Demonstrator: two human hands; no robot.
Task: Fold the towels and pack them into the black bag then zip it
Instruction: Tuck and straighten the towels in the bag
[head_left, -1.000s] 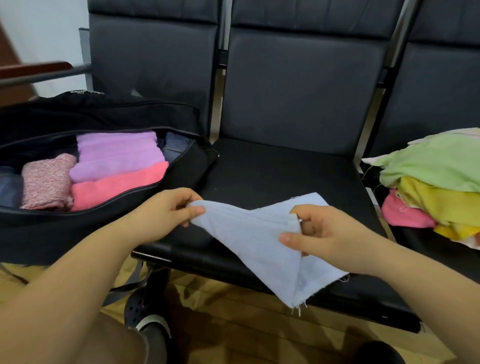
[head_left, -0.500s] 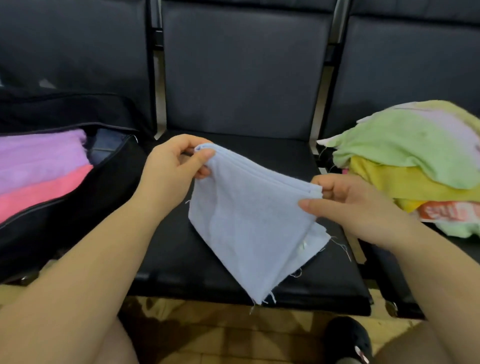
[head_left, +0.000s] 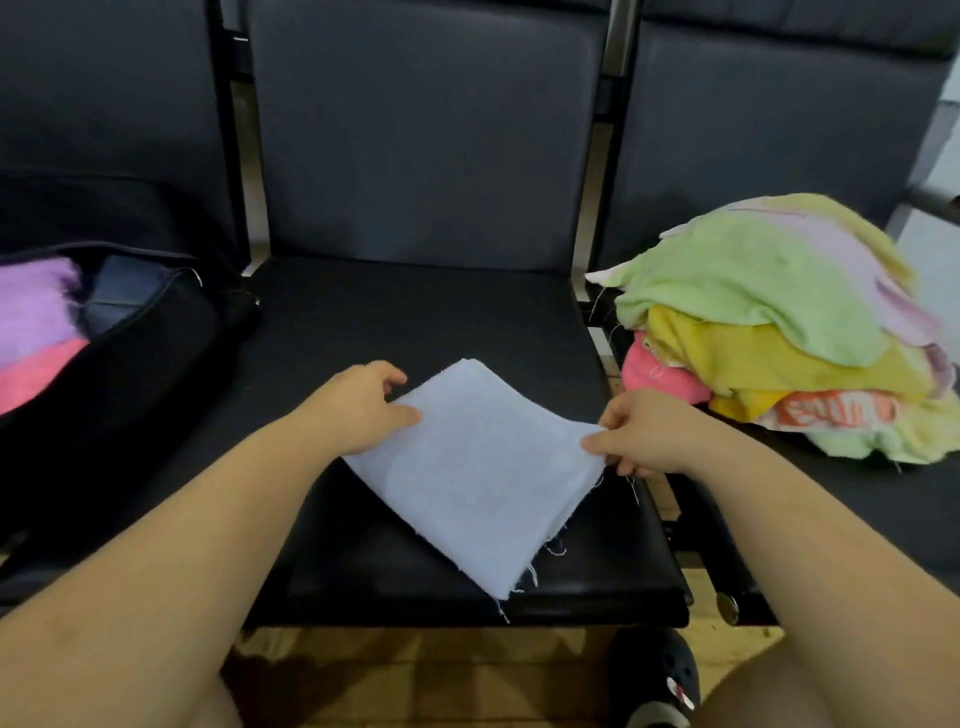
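- On the middle seat (head_left: 415, 332) of a row of dark padded chairs, seen from the head camera, a folded pale blue towel (head_left: 478, 467) lies flat, turned like a diamond, its frayed lower corner reaching the seat's front edge.
- The left hand (head_left: 358, 410) rests at the towel's left corner; its fingers (head_left: 402, 413) are curled onto the cloth's edge, thumb near the top, holding that corner down against the seat.
- The right hand (head_left: 639, 434) is at the towel's right corner, and its fingers (head_left: 597, 444) pinch the stacked layers there, lifting that edge just slightly off the seat.
- To the left, on the neighbouring seat, the black bag (head_left: 130, 364) sits unzipped, its opening facing up. Inside it a purple folded towel (head_left: 31, 306) lies beside a pink folded towel (head_left: 36, 371), touching one another, with something dark blue (head_left: 119, 291) tucked just behind them.
- To the right, on the third seat, a loose pile of unfolded towels (head_left: 779, 322) is heaped: light green on top, yellow beneath, pink poking out at the left, and an orange-and-white printed piece near the bottom.
- Below the seat's front edge, a dark shoe (head_left: 654, 670) shows on the wooden floor (head_left: 415, 670).
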